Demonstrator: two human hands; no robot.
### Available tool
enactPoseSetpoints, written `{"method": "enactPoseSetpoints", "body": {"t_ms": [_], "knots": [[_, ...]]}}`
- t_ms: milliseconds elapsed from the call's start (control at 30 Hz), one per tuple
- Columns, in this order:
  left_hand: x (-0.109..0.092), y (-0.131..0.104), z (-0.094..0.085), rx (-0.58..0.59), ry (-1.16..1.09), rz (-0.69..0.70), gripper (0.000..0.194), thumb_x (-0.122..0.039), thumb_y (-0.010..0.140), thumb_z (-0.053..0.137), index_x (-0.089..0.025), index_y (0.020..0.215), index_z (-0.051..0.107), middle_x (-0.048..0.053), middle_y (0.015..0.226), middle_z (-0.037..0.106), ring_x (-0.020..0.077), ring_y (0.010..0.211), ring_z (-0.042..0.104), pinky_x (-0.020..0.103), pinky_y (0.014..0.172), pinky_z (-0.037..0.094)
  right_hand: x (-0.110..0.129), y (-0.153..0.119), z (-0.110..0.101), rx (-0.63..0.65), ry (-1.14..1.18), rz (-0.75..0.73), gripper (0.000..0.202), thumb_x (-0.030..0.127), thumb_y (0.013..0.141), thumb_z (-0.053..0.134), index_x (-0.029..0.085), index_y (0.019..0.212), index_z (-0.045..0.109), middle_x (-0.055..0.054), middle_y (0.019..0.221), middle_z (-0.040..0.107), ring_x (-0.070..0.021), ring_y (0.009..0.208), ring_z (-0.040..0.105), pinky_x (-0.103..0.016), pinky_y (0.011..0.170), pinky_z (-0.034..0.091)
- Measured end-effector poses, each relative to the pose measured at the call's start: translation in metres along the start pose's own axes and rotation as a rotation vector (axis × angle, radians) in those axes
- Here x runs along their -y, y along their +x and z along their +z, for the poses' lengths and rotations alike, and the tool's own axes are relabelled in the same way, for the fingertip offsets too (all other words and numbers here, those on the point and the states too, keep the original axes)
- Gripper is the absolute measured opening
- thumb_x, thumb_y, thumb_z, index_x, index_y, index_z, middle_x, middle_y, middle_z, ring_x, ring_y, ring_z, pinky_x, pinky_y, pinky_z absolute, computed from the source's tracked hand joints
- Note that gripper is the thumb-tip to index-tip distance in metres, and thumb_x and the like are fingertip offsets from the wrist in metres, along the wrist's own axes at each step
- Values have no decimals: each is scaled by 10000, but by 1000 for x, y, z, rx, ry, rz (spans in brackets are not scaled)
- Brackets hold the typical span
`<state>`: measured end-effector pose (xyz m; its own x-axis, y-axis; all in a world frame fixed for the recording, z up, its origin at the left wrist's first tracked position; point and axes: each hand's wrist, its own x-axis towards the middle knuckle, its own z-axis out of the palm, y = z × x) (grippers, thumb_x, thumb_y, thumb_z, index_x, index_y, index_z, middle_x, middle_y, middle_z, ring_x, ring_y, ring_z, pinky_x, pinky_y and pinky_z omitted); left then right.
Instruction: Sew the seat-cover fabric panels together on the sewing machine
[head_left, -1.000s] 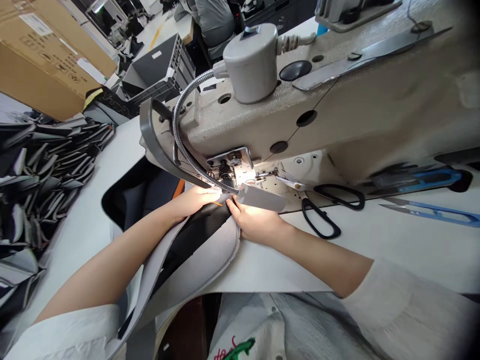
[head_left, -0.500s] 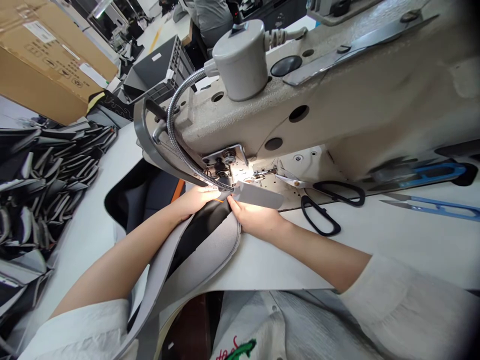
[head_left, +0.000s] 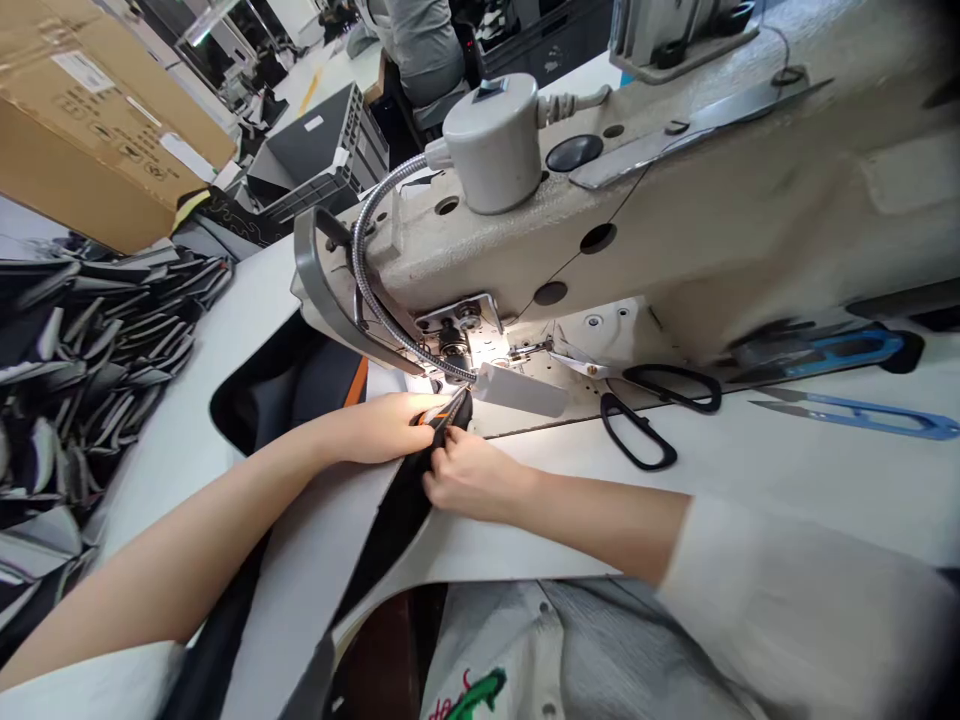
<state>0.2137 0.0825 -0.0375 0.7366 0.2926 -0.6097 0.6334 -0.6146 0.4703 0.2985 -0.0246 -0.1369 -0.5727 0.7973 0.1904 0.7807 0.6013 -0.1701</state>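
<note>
A black fabric piece [head_left: 397, 505] with a grey backing and orange trim runs from the table edge up to the needle area of a sewing machine [head_left: 675, 230]. My left hand [head_left: 379, 428] grips its edge just below the presser foot, thumb against the orange trim. Close by on the right, my right hand [head_left: 472, 475] has its fingers curled in a pinch on the black edge of the same piece. A lamp head [head_left: 521, 390] on a bendy metal neck hangs just above both hands and lights the needle plate. The needle itself is hidden.
Black-handled scissors [head_left: 637, 430] lie at the machine bed, with blue thread snips [head_left: 862, 412] farther right. Stacked cut pieces [head_left: 97, 380] fill the left side. Behind stand a cardboard box [head_left: 105, 120], a grey crate [head_left: 315, 150] and a seated person [head_left: 420, 50].
My right hand has moved down and left, from flat beside the lamp to a pinch on the edge. The fabric's grey flap has folded away, showing more black. My left hand has shifted slightly down.
</note>
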Motion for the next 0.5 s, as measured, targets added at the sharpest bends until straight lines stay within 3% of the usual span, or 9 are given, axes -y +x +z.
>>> {"method": "enactPoseSetpoints", "body": {"t_ms": [100, 167, 267, 367, 500], "knots": [[-2, 2, 9, -102, 71, -25, 291, -167, 722, 378, -175, 882, 621, 8, 895, 659, 180, 832, 570, 263, 776, 448, 5, 10, 18, -97, 31, -22, 207, 120, 843, 440, 116, 892, 641, -153, 878, 637, -241, 834, 586, -428, 806, 415], [1, 5, 13, -161, 75, -33, 286, -171, 735, 366, -172, 863, 622, 10, 873, 658, 178, 815, 563, 265, 775, 444, 1, -3, 21, -158, 82, -48, 173, 145, 820, 484, 127, 866, 649, -146, 887, 632, -268, 948, 572, -445, 883, 396], [10, 5, 12, -238, 39, -15, 276, -202, 774, 367, -170, 860, 628, 2, 849, 650, 164, 787, 551, 252, 759, 435, -7, -34, 14, -218, 105, 4, 145, 122, 789, 510, 130, 820, 651, -196, 1157, 565, -330, 1212, 429, -507, 1019, 283], [15, 2, 10, -269, 30, -23, 253, -239, 794, 382, -165, 836, 621, -17, 755, 616, 147, 704, 525, 239, 677, 424, -13, -48, 4, -175, 112, 67, 140, 118, 745, 551, 111, 832, 661, -258, 1336, 422, -377, 1304, 305, -557, 1059, 187], [8, 1, 11, -293, 132, -14, 212, -195, 790, 362, -172, 714, 560, -19, 694, 581, 133, 645, 495, 238, 637, 403, -19, -36, -2, -73, 134, -4, 227, 217, 681, 634, 125, 880, 692, -274, 1329, 431, -412, 1295, 311, -552, 1068, 172]]}}
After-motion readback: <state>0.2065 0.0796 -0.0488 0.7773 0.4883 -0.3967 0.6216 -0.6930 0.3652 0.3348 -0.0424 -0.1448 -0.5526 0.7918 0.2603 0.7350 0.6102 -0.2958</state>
